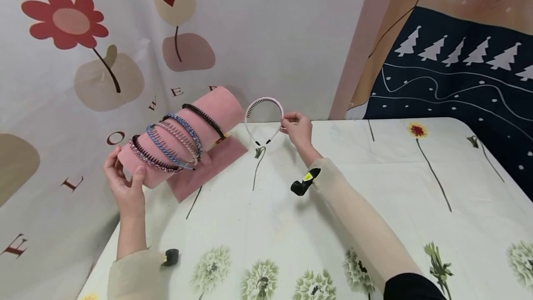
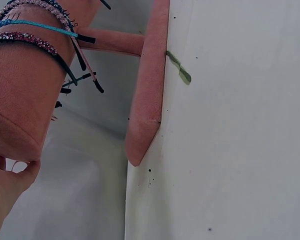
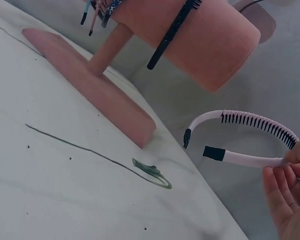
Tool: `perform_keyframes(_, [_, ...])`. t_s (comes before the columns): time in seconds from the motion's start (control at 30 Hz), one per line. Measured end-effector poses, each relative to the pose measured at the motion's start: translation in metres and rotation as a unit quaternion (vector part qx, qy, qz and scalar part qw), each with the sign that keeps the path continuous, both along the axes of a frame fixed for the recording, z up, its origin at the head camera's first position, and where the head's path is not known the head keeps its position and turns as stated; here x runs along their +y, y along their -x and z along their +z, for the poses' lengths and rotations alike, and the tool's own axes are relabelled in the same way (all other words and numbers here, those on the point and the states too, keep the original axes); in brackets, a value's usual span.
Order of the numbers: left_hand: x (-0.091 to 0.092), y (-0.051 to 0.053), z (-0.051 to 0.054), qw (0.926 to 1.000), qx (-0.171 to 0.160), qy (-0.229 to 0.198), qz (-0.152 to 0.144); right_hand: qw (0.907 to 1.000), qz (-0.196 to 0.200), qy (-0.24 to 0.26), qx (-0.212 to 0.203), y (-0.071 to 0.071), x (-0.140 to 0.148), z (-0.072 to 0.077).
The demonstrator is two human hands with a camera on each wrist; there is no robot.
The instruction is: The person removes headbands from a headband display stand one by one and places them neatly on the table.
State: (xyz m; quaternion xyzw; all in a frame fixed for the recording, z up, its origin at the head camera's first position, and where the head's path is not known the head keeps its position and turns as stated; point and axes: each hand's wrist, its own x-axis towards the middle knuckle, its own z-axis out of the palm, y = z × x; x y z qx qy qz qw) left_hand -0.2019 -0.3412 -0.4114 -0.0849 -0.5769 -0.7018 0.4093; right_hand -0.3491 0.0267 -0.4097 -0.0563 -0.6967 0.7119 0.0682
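Note:
A pink headband stand (image 1: 220, 108) with a padded roll on a post and a flat base tilts up toward the right. Several toothed headbands circle its roll, among them a black headband (image 1: 205, 118) near the far end and a blue glittery headband (image 1: 189, 129) in the middle. My left hand (image 1: 127, 189) holds the roll's near left end between thumb and fingers. To the right of the roll, my right hand (image 1: 299, 132) pinches a pale pink toothed headband (image 3: 255, 159) by one side. Its black-tipped ends point down, apart from the stand.
The stand's base (image 1: 212, 170) rests on a white table cover (image 1: 258, 226) printed with flowers. Behind it hangs a pale curtain (image 1: 270, 27), with a dark tree-patterned cloth (image 1: 449, 91) at the right. A small black device (image 1: 306, 182) sits on the right sleeve.

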Motion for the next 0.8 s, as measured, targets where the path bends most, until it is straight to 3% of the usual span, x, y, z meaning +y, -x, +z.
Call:
perform_keyframes(0.53, [-0.002,-0.004,0.001,0.9999,-0.014,0.000,0.006,0.9996,-0.008,-0.015,-0.021,-0.007,0.023,-0.007])
perform_keyframes(0.8, [-0.002,-0.008,0.004,0.9990,-0.043,0.006,0.009,0.9996,-0.015,-0.011,-0.022,-0.008,0.035,-0.013])
